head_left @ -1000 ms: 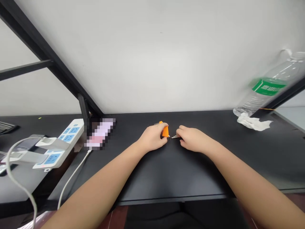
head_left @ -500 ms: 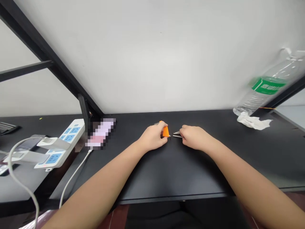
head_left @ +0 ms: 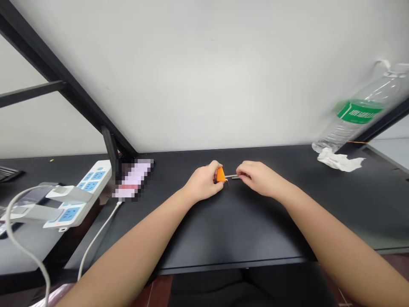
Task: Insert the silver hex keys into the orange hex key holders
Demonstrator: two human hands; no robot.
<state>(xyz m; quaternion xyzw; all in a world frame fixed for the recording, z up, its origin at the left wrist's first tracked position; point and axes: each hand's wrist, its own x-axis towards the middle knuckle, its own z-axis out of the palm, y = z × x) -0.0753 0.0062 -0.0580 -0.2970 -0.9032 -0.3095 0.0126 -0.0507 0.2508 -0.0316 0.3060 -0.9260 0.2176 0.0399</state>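
Above the black desk, my left hand grips an orange hex key holder between thumb and fingers. A short dark bent end sticks out at the holder's lower right corner. My right hand is closed on thin metal hex keys, pinched at the fingertips. One key reaches left to the holder's right side; whether its tip is inside a hole is too small to tell. Another key lies just below it, with its left end apart from the holder. My fingers hide the rest of the keys.
A phone on a white cable lies to the left, near a white power strip with plugged-in chargers. At the right are a crumpled tissue and a large clear bottle. A black frame rises at the left.
My right hand has moved slightly left and up, bringing one hex key's tip to the orange holder. The left hand still grips the holder, almost in place.
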